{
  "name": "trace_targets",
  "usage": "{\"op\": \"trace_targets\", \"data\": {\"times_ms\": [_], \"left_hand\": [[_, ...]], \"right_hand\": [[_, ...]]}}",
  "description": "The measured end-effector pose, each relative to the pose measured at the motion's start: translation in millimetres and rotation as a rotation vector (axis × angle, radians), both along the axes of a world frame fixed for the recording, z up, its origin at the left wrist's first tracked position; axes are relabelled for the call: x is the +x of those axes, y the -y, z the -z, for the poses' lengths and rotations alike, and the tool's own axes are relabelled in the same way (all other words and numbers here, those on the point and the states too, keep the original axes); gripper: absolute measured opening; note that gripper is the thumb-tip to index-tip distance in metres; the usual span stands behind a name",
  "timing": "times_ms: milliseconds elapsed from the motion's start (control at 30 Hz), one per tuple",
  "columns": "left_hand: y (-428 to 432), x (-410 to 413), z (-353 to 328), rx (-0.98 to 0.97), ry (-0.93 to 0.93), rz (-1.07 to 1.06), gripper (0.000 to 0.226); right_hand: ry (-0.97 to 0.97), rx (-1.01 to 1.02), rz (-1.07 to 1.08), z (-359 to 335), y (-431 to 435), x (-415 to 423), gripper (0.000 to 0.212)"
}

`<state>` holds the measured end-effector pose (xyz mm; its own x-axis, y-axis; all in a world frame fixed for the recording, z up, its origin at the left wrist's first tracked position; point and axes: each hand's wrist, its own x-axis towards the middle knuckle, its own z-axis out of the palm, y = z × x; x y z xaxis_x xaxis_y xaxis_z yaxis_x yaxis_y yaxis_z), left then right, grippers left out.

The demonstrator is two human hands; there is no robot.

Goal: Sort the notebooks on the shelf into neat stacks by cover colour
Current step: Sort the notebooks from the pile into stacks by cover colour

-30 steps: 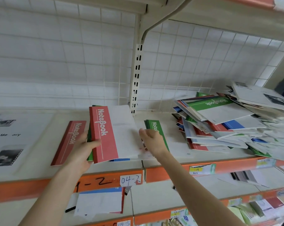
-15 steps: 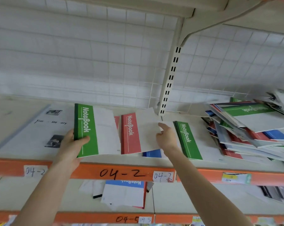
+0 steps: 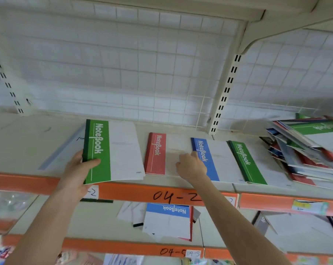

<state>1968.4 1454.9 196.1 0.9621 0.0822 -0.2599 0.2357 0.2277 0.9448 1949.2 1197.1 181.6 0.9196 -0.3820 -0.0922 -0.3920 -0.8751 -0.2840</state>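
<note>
A green-and-white paper notebook [image 3: 112, 152] is tilted up off the cream shelf [image 3: 27, 142], gripped by the left hand [image 3: 77, 169]. A red notebook [image 3: 155, 153], a blue notebook [image 3: 215, 159] and a second green notebook [image 3: 246, 161] lie flat side by side. A messy notebook pile [image 3: 311, 146] sits far right.

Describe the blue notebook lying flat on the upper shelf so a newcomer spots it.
Above the orange shelf edge marked 04-2, three notebooks lie flat in a row beside the messy pile. The blue notebook is the middle one, by the right hand. Only its band is blue: the red notebook lies left of it, the green notebook right.
</note>
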Motion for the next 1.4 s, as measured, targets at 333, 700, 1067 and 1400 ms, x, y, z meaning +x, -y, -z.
{"op": "trace_targets", "data": {"times_ms": [333,700,1067,1400], "left_hand": [[46.9,-3.8,-2.2,-0.071,0.019,0.224,0.043],[128.7,-4.2,15.2,0.264,0.190,0.459,0.049],[256.5,-20.1,10.7,0.319,0.255,0.583,0.036],[345.4,-38.4,20.9,0.818,0.445,0.752,0.056]], "right_hand": [[0.282,0.953,0.135,-23.5,-4.9,-18.8,0.024],[0.313,0.809,0.228,-12.1,36.9,-44.9,0.019],[0.338,0.274,0.338,-14.0,130.8,-94.5,0.017],[0.587,-0.012,0.228,-20.8,187.4,-123.0,0.033]]}}
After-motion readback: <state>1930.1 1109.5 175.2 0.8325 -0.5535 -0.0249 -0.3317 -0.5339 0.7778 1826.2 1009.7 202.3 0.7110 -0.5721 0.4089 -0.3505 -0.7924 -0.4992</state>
